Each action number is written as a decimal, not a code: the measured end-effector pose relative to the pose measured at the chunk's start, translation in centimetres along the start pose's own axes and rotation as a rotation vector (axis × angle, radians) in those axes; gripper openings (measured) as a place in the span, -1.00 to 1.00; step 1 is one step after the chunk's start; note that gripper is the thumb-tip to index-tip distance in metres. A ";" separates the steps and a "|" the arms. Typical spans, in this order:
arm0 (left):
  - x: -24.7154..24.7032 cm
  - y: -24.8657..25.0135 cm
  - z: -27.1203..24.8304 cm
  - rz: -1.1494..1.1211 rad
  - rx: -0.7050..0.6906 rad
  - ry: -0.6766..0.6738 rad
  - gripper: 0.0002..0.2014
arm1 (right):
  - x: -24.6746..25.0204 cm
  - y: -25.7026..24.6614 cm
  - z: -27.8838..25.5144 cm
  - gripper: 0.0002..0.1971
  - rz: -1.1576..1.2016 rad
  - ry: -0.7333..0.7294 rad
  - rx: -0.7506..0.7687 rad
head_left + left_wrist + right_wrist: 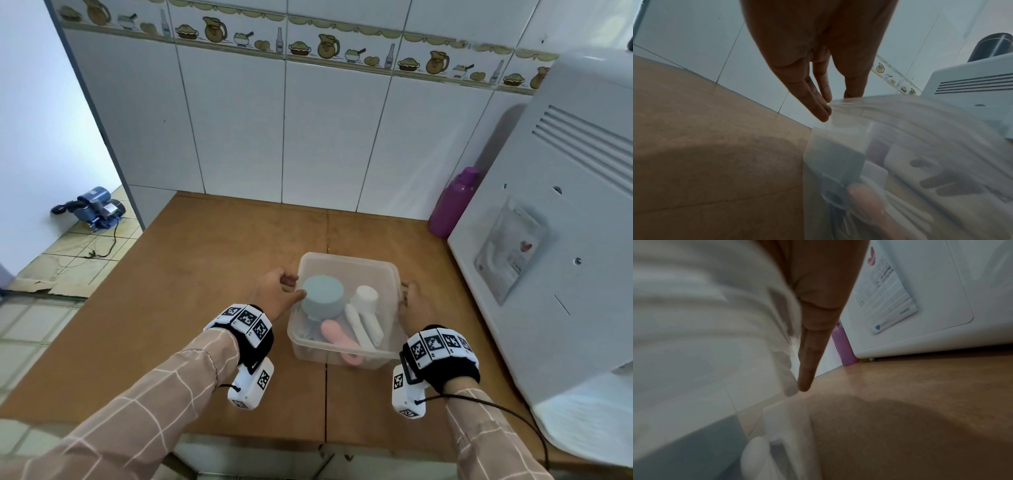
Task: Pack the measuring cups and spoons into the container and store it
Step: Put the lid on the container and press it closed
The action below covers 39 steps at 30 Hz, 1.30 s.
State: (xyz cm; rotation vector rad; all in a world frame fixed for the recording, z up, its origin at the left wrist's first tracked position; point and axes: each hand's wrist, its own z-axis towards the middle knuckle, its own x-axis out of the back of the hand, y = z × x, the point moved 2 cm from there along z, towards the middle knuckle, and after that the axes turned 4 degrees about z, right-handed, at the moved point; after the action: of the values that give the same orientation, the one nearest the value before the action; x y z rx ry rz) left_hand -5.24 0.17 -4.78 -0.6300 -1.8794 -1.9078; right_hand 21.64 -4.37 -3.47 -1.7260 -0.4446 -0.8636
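Observation:
A clear plastic container (pixel 346 257) stands on the brown counter (pixel 205 291). Inside lie an upturned pale blue measuring cup (pixel 323 296), a white measuring cup (pixel 365 297) with white handles beside it, and a pink spoon (pixel 339 337). My left hand (pixel 274 291) holds the container's left side, thumb over the rim and fingers (pixel 818 104) laid along the wall (pixel 900 129). On the right side my right hand (pixel 412 305) holds the rim, one finger (pixel 807 361) straight down the wall (pixel 705 321). Whether a lid is on I cannot tell.
A large white appliance (pixel 565 222) stands close on the right, a purple bottle (pixel 452 205) wedged behind it against the tiled wall (pixel 308 120). The counter ends at the left, where the tiled floor carries a blue pump (pixel 96 209).

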 end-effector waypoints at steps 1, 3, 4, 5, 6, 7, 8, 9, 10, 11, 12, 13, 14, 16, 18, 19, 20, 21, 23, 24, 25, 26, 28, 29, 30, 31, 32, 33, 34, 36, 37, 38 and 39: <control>0.0 -0.1 -0.1 0.005 0.011 0.011 -0.71 | -0.1 0.0 0.0 -0.59 -0.006 0.006 0.008; 0.1 -0.2 0.0 -0.006 0.042 0.043 -0.74 | -0.4 -0.1 0.0 -0.59 -0.012 0.013 0.028; 0.1 -0.3 0.0 -0.019 0.060 0.055 -0.75 | -0.5 -0.1 -0.1 -0.59 -0.013 0.014 0.036; 0.1 -0.3 0.0 -0.030 0.072 0.060 -0.75 | -0.6 -0.1 -0.2 -0.58 -0.017 0.016 0.042; 0.0 -0.3 -0.1 -0.030 0.078 0.058 -0.76 | -0.6 0.0 -0.3 -0.58 -0.022 0.020 0.041; -0.1 -0.2 -0.1 -0.026 0.078 0.056 -0.77 | -0.5 0.0 -0.3 -0.58 -0.024 0.023 0.042; -0.1 -0.1 -0.1 -0.023 0.077 0.051 -0.77 | -0.5 0.0 -0.4 -0.58 -0.026 0.026 0.040; -0.2 -0.1 -0.2 -0.024 0.079 0.048 -0.76 | -0.5 -0.1 -0.5 -0.58 -0.030 0.029 0.042; -0.2 -0.1 -0.1 -0.031 0.087 0.045 -0.75 | -0.4 -0.1 -0.5 -0.58 -0.034 0.032 0.045; -0.2 -0.2 -0.1 -0.038 0.094 0.042 -0.73 | -0.4 -0.1 -0.5 -0.57 -0.039 0.035 0.048; -0.3 -0.2 -0.1 -0.041 0.099 0.045 -0.72 | -0.4 -0.1 -0.5 -0.57 -0.043 0.035 0.050; -0.4 -0.3 0.0 -0.037 0.101 0.049 -0.71 | -0.5 -0.1 -0.5 -0.57 -0.046 0.036 0.053; -0.4 -0.3 0.0 -0.030 0.102 0.051 -0.72 | -0.5 0.1 -0.5 -0.56 -0.048 0.038 0.054; -0.5 -0.4 0.0 -0.016 0.105 0.056 -0.73 | -0.6 0.2 -0.5 -0.55 -0.054 0.039 0.050; -0.5 -0.3 -0.1 -0.017 0.107 0.053 -0.73 | -0.7 0.4 -0.4 -0.54 -0.056 0.037 0.042; -0.4 -0.3 -0.1 -0.016 0.106 0.046 -0.72 | -0.8 0.5 -0.4 -0.54 -0.058 0.033 0.033; -0.4 -0.3 -0.1 -0.015 0.107 0.044 -0.72 | -0.9 0.4 -0.4 -0.53 -0.062 0.028 0.026; -0.4 -0.3 -0.2 -0.019 0.105 0.044 -0.73 | -1.0 0.5 -0.4 -0.53 -0.068 0.025 0.019; -0.4 -0.3 -0.3 -0.037 0.097 0.046 -0.73 | -1.1 0.6 -0.3 -0.52 -0.076 0.021 0.015; -0.5 -0.3 -0.5 -0.041 0.096 0.043 -0.73 | -1.1 0.7 -0.2 -0.52 -0.082 0.018 0.015; -0.5 -0.2 -0.6 -0.042 0.098 0.038 -0.73 | -1.1 0.7 -0.1 -0.52 -0.085 0.020 0.019; -0.5 -0.2 -0.7 -0.046 0.105 0.029 -0.72 | -1.0 0.7 0.0 -0.52 -0.088 0.024 0.023; -0.5 -0.2 -0.7 -0.065 0.129 0.009 -0.71 | -0.9 0.7 0.2 -0.54 -0.093 0.024 0.025; -0.6 0.0 -0.7 -0.039 0.132 0.005 -0.70 | -0.9 0.6 0.3 -0.55 -0.099 0.016 0.024; -0.5 0.1 -0.6 0.021 0.120 0.008 -0.67 | -0.8 0.5 0.4 -0.56 -0.106 0.009 0.024; -0.6 0.2 -0.4 0.087 0.104 0.021 -0.62 | -0.7 0.2 0.6 -0.56 -0.112 0.006 0.037; -0.7 0.4 -0.2 0.134 0.087 0.036 -0.57 | -0.7 -0.1 0.7 -0.55 -0.119 0.005 0.064; -0.8 0.7 -0.1 0.162 0.067 0.046 -0.53 | -0.8 -0.4 0.9 -0.52 -0.127 0.005 0.104; -1.1 1.0 0.1 0.195 0.030 0.054 -0.49 | -0.9 -0.7 1.1 -0.46 -0.141 -0.008 0.146; -1.8 1.9 0.4 0.294 -0.080 0.046 -0.45 | -1.4 -1.0 1.6 -0.36 -0.252 -0.070 0.217; -2.1 2.2 0.6 0.352 -0.122 0.015 -0.42 | -1.8 -0.9 1.9 -0.32 -0.332 -0.102 0.236; -2.4 2.4 0.7 0.421 -0.144 -0.031 -0.39 | -2.2 -0.8 2.1 -0.29 -0.396 -0.126 0.241; -2.8 2.5 0.9 0.505 -0.150 -0.085 -0.36 | -2.5 -0.6 2.3 -0.27 -0.433 -0.147 0.238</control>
State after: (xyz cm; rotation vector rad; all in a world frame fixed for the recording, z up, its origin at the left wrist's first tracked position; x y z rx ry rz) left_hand -1.53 0.88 -4.31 -1.1260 -1.4462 -1.7101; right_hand 20.33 -1.73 -5.19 -1.4993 -1.0065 -0.9451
